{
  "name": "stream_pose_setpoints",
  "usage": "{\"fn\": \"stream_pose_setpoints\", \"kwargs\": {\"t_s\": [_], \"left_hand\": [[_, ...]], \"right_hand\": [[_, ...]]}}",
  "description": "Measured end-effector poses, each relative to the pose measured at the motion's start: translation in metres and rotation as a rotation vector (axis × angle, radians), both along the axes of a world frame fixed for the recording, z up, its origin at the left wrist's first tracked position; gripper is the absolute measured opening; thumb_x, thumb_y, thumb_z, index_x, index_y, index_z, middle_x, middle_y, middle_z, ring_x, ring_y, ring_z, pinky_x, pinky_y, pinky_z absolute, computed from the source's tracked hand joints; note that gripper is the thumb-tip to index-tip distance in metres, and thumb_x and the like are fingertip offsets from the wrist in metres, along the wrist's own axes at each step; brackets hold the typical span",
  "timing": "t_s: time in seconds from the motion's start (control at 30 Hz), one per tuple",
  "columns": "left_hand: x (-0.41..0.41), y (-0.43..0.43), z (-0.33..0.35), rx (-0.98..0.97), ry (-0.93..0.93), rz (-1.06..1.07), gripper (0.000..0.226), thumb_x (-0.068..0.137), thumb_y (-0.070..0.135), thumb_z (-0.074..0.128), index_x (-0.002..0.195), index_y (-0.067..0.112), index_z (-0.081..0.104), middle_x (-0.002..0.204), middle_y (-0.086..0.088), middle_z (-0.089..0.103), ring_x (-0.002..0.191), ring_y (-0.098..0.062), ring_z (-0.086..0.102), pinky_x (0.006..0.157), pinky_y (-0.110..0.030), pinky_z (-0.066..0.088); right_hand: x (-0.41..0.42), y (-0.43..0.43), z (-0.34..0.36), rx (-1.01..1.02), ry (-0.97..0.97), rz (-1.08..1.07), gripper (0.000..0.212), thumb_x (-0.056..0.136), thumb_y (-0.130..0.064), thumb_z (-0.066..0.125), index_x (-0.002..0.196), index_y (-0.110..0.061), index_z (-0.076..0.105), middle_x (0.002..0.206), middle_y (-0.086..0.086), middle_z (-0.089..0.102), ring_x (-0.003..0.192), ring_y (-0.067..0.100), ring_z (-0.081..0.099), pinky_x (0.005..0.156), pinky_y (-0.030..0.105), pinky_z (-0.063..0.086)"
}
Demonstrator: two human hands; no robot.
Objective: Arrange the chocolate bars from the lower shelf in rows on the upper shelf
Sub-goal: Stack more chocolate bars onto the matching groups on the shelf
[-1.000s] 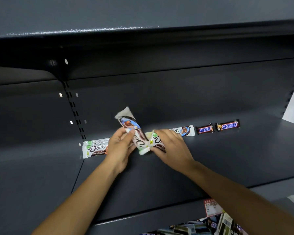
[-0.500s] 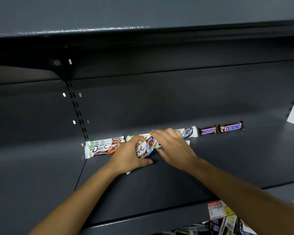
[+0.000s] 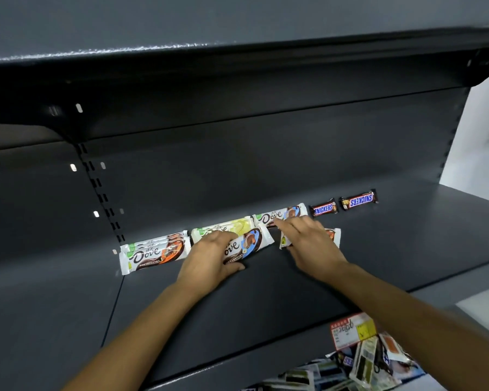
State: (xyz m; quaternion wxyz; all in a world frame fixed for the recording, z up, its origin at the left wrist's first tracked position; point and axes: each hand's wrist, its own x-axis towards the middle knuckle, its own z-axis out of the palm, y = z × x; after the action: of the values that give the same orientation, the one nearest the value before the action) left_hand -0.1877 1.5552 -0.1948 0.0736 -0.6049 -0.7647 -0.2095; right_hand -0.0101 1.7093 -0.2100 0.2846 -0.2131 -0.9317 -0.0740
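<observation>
Left hand flat on the blue Dove bar, thumb along its edge; right hand spread over the orange bar.

The upper shelf has open surface along its whole front edge and at its right end, so a reach from the front passes freely there. Along the back edge, a line of Dove bars and two Snickers bars stands before the back panel. The left hand and right hand lie over the middle of that line. The shelf above overhangs, limiting headroom.
</observation>
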Motion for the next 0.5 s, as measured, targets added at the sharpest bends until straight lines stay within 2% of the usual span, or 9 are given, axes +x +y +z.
{"fn": "stream_pose_setpoints", "kwargs": {"t_s": [0.1,0.2,0.33,0.4,0.5], "left_hand": [[0.007,0.011,-0.005,0.040,0.010,-0.093,0.060,0.076,0.043,0.072,0.127,0.018,0.054,0.118,0.000,0.057,0.109,-0.016,0.053,0.090,-0.022,0.040],[0.017,0.028,-0.009,0.082,0.034,-0.137,0.053,0.074,0.035,0.075,0.123,0.019,0.059,0.109,0.002,0.054,0.100,-0.016,0.054,0.085,-0.021,0.041],[0.029,0.057,-0.014,0.153,0.130,-0.073,0.050,0.068,0.029,0.076,0.116,0.021,0.063,0.100,0.004,0.057,0.095,-0.021,0.052,0.086,-0.035,0.045],[0.036,0.076,-0.015,0.160,0.146,-0.020,0.050,0.070,0.027,0.073,0.119,0.025,0.062,0.103,0.006,0.057,0.101,-0.021,0.049,0.090,-0.035,0.039],[0.044,0.104,-0.015,0.119,0.135,0.072,0.049,0.077,0.032,0.067,0.124,0.028,0.056,0.112,0.006,0.055,0.110,-0.020,0.045,0.094,-0.030,0.032]], "right_hand": [[0.016,0.004,-0.006,0.007,0.007,-0.045,0.069,0.056,0.001,0.074,0.122,-0.012,0.057,0.101,0.004,0.064,0.086,0.026,0.059,0.072,0.039,0.049],[0.029,0.012,-0.010,0.001,0.011,-0.077,0.072,0.054,0.001,0.074,0.122,-0.011,0.057,0.103,0.004,0.066,0.085,0.026,0.059,0.070,0.038,0.049],[0.040,0.034,-0.008,-0.042,-0.018,-0.103,0.065,0.066,0.000,0.065,0.128,-0.011,0.052,0.108,0.006,0.064,0.097,0.029,0.055,0.081,0.040,0.044],[0.046,0.048,-0.005,-0.079,-0.031,-0.099,0.061,0.071,-0.001,0.060,0.130,-0.012,0.049,0.115,0.007,0.061,0.105,0.030,0.052,0.086,0.040,0.041],[0.053,0.066,-0.004,-0.107,-0.038,-0.096,0.062,0.070,-0.002,0.061,0.130,-0.013,0.050,0.115,0.007,0.061,0.106,0.029,0.053,0.089,0.040,0.041]]}}
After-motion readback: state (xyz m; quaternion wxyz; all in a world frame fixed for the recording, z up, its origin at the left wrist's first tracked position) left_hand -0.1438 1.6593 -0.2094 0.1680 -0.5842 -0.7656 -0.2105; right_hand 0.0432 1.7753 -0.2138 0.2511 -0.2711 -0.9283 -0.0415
